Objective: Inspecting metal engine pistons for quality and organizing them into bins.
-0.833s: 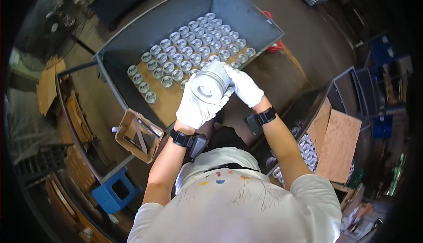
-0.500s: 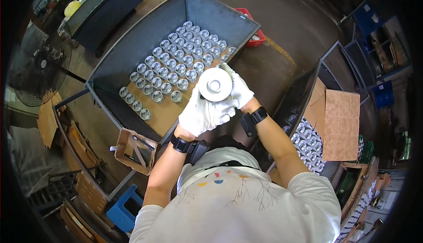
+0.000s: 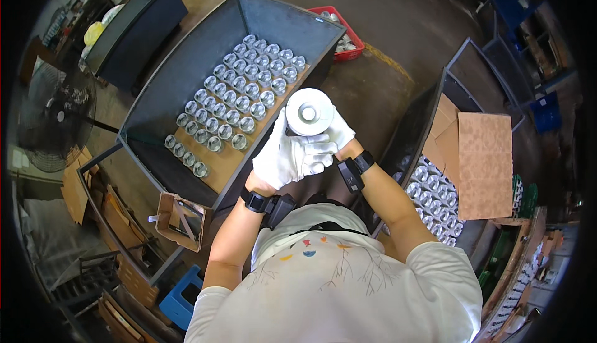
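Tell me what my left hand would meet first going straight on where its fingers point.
Probably your right hand: your left hand points rightward, just below the round metal piece in the picture, and the right hand lies in that line. Depth is unclear; the hands may already touch.

Well to the left of the fingers (image 3: 318,147), a black-caged floor fan (image 3: 60,116) faces up. Farther off and left, a dark metal trolley (image 3: 138,48) stands with a yellow bag (image 3: 94,32) at its far side. Beyond the fingers, slightly right, a red basket (image 3: 349,54) rests on the floor beside a yellow painted line (image 3: 387,61). Right of the fingers, a large brown cardboard sheet (image 3: 485,166) shows its broad face; past it are a green crate (image 3: 528,201) and, farther out, a blue container (image 3: 546,112). Left of the fingers and nearer the body sits an open carton (image 3: 176,236) holding dark, slender items; closer still, a blue plastic stool (image 3: 176,309).
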The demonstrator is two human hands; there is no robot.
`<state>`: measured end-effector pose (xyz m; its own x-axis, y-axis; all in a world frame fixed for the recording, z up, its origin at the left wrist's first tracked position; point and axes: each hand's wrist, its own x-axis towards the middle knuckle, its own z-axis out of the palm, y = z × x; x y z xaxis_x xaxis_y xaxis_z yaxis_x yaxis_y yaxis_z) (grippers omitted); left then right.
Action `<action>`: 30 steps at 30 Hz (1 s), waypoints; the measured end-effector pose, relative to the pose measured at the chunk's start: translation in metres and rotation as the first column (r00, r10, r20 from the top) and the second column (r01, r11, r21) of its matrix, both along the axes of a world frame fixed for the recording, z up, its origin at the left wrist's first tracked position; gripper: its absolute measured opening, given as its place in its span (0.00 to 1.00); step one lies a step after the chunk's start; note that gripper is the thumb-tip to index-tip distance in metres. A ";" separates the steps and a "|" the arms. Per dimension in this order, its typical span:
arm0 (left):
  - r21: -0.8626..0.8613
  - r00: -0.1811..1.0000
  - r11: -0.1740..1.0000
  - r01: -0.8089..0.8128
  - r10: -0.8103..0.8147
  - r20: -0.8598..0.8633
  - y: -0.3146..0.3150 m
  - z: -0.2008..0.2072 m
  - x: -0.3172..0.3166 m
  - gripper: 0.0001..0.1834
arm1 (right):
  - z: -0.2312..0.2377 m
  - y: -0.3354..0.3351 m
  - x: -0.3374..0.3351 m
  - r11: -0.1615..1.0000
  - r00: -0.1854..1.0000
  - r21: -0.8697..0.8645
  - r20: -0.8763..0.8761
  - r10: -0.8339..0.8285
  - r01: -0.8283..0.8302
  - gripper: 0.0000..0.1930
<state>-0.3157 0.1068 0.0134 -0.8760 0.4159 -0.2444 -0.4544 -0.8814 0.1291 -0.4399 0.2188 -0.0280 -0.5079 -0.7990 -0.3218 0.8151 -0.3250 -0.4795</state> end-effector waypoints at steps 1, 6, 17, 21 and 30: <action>0.017 0.999 1.000 0.009 -0.008 -0.032 0.003 -0.002 -0.005 0.51 | 0.005 0.005 -0.003 0.999 0.999 0.015 0.003 -0.037 0.037 0.20; -0.057 0.994 0.998 0.028 -0.034 -0.108 0.029 0.001 -0.034 0.50 | 0.015 0.033 -0.023 0.951 0.951 -0.021 -0.010 -0.308 0.307 0.20; -0.072 0.998 0.997 0.029 -0.033 -0.054 0.095 0.010 -0.105 0.40 | 0.025 0.132 -0.072 0.861 0.579 0.068 -0.766 -0.279 0.505 0.18; -0.174 0.990 0.985 -0.010 -0.015 -0.142 0.108 0.007 -0.125 0.37 | 0.038 0.150 -0.065 0.792 0.519 0.182 -0.833 -0.191 0.582 0.17; -0.541 0.968 0.836 -0.094 -0.051 -0.247 0.129 -0.015 -0.161 0.29 | 0.044 0.172 -0.063 0.616 0.493 0.217 -0.809 -0.321 0.757 0.17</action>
